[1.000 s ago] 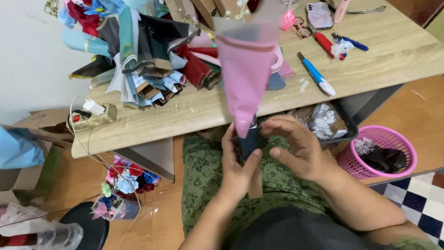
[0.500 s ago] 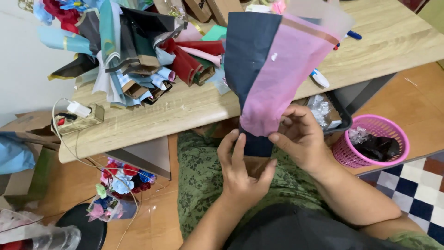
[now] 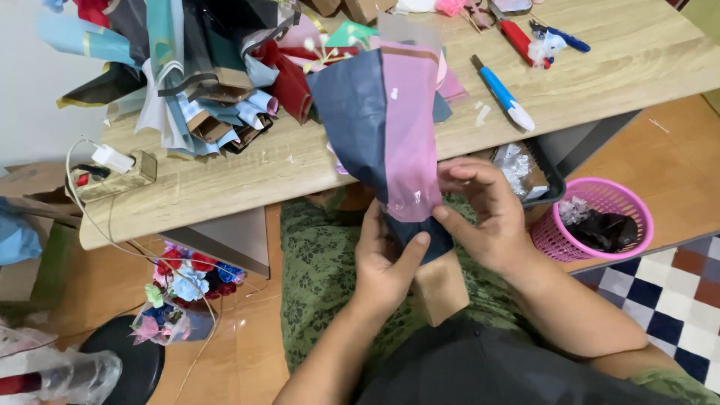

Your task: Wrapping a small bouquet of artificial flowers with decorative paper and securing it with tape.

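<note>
A paper cone wrap, dark blue on the left and pink on the right, stands upright over my lap in front of the wooden table. My left hand grips its narrow lower end, thumb across the dark blue paper. From the right side, my right hand pinches the pink sheet's lower edge with thumb and fingers. A tan block shows just below the cone, between my hands; whether it is attached to the cone is unclear.
A heap of folded coloured papers lies on the table's left part. A blue utility knife, red cutter and scissors lie at right. A pink basket stands on the floor, a small flower bouquet below left.
The cone has turned, so more dark blue paper now faces me beside the pink. My right hand has shifted from the cone's base up to the pink sheet's lower edge.
</note>
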